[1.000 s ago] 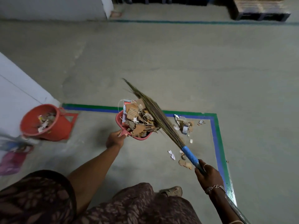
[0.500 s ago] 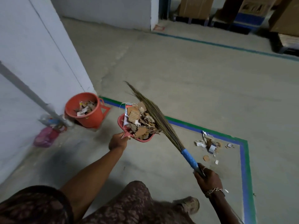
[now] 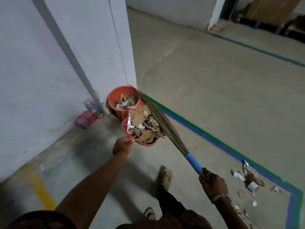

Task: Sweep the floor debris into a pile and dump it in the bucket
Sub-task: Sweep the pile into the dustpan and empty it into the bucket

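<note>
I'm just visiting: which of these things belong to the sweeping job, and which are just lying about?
Job:
broom in the right hand
dustpan of scraps in the left hand
orange bucket
loose debris on the floor

Lying about:
pink bottle by the wall
wall pipe
cardboard boxes at the back

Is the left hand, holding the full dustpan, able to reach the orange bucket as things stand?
Probably yes. The left hand grips the dustpan, whose far edge overlaps the bucket in this view; nothing stands between, though the broom lies alongside.
</note>
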### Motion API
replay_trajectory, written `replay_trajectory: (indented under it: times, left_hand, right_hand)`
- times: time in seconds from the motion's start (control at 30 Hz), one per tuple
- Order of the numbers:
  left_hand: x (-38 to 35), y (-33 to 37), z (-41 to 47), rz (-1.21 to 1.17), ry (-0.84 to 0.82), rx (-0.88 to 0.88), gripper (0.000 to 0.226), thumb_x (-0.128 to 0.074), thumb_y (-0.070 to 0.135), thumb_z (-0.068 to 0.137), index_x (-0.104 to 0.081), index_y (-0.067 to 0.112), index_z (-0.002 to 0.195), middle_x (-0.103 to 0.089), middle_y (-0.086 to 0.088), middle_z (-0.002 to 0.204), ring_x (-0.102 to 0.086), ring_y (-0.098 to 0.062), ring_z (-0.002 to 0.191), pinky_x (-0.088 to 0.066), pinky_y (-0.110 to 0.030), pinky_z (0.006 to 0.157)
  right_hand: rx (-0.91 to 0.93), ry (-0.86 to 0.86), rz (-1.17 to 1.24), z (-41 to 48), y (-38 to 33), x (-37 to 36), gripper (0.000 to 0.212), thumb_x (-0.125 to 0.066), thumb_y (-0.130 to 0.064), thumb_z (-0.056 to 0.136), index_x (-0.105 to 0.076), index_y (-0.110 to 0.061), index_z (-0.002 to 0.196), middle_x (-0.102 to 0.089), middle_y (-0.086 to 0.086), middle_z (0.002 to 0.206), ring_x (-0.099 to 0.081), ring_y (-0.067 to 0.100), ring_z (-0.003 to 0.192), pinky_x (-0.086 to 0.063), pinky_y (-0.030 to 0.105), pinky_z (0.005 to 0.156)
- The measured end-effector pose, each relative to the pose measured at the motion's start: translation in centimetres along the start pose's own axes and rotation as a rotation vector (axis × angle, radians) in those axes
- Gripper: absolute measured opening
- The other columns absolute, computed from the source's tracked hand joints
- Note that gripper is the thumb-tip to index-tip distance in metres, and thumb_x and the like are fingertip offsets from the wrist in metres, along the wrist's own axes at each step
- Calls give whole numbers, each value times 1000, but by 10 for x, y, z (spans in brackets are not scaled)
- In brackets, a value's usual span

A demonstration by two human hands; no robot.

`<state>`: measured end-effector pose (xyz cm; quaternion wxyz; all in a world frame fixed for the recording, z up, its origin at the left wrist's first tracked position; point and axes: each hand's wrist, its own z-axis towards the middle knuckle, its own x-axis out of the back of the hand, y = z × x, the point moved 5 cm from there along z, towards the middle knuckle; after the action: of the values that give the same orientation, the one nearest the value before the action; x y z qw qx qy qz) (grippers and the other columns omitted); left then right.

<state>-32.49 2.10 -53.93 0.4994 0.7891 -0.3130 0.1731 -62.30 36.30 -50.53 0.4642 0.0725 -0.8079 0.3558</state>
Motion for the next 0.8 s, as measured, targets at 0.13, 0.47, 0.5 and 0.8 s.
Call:
replay_trajectory:
  times: [0.13,0.47,0.5,0.8]
  left_hand:
    - [20,1,55,12,53,26,64,-67,64,58,-74,34,114,-78,-1,90,-74,-22,88,-54,-32,70]
    - [70,42,133,93,252,230,56,-70,63,71,-75,28,114,-75,-5,107,-71,-29,98,-56,-36,81]
    - [74,47,137,98,268,242,54,-73,60,74,-74,26,116,-74,-6,111,-70,-30,102,-55,-35,82]
    - [103,40,242,92,293,330,73,-73,70,62,-71,25,119,-73,-3,114,-69,-28,101,-58,-40,85]
  right_hand:
    - [55,-34,12,65,-38,-20,48,-77,-30,82,-67,-24,128,-76,6,95,-71,28,89,-43,25,70]
    - [183,-177,-7,209,-139,-42,46,-75,-33,83,-66,-28,128,-75,4,91,-69,28,87,-41,25,68]
    - [188,-184,-18,217,-148,-41,45,-75,-33,83,-67,-30,127,-74,3,87,-69,27,85,-41,25,67]
    - [244,-189,-61,288,-231,-49,41,-73,-32,82,-68,-34,122,-60,-7,72,-60,21,70,-42,27,63]
